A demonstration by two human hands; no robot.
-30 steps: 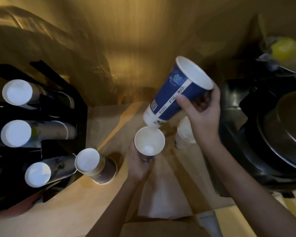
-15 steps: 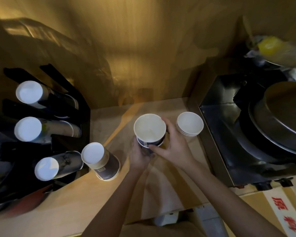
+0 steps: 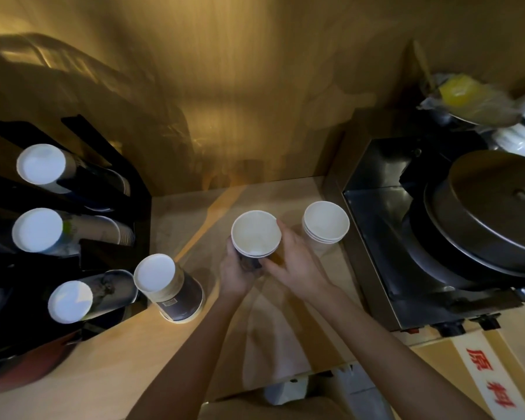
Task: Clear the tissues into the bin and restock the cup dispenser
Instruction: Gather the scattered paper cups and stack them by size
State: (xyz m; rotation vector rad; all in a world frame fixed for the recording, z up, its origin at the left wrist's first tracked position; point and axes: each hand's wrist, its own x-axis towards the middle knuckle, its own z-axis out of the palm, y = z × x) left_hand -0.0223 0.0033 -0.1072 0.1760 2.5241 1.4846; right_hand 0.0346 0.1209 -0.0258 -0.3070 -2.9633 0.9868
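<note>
A stack of blue paper cups [image 3: 255,236] stands mouth-up at the middle of the wooden counter [image 3: 109,368]. My left hand [image 3: 235,272] grips its left side and my right hand [image 3: 294,262] wraps its right side. Right of it stands a second short stack of white cups [image 3: 325,222]. An upside-down dark cup stack [image 3: 167,286] stands at the left. The black cup dispenser [image 3: 73,237] on the far left holds three rows of cups, bottoms facing me. No tissues or bin are visible.
A steel appliance [image 3: 406,253] with a round metal lid [image 3: 491,213] fills the right side. Behind it sit stacked white bowls [image 3: 522,137] and a bagged yellow item [image 3: 464,92]. A white cloth [image 3: 273,338] lies under my forearms. A wooden wall closes the back.
My right hand held a tall blue cup tilted above the left hand's cup; it has since been nested into it, and now both hands clasp the stack.
</note>
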